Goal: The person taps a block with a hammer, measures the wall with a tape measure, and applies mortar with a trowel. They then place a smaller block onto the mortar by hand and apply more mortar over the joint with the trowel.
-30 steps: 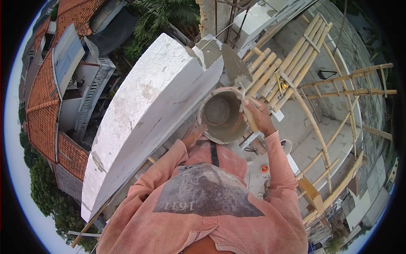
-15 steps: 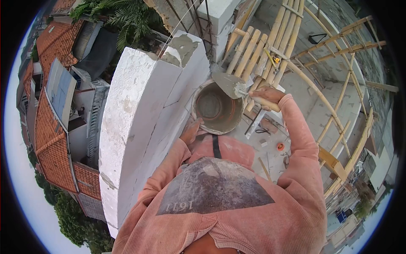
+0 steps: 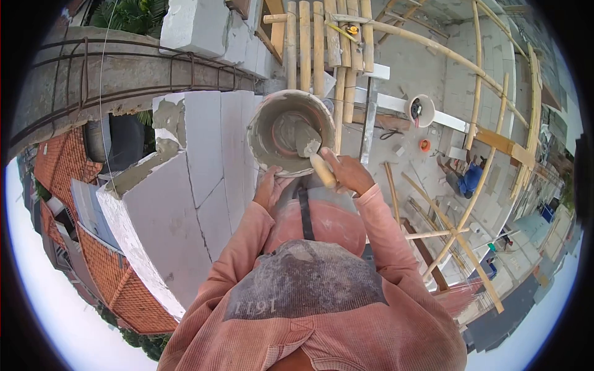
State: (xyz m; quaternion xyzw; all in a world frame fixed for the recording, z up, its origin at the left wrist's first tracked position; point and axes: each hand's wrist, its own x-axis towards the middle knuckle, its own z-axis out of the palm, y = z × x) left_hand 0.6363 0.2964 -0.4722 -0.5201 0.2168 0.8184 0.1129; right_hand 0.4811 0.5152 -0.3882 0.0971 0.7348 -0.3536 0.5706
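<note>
Swung down off the rim since half a second ago, the trowel [image 3: 309,145] is now dipped into the mortar [image 3: 286,133]. Beside the white block wall [image 3: 185,198], the left hand [image 3: 267,185] has its grip closed under the mortar bucket [image 3: 261,123], which is held before the chest. The trowel handle is gripped by the right hand [image 3: 351,174]. With one grip below it, the bucket could be tipped by a hard scoop and dropped past the bamboo scaffold [image 3: 322,43].

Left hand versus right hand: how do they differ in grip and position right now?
The left hand clasps the bucket by its near wall, from outside; the right hand wraps the trowel by its wooden handle, blade down in the bucket's mortar. The left hand sits beside the white block wall; the right hand is away from it, above the floor below. Both are bare, closed on something, in pink sleeves.
</note>
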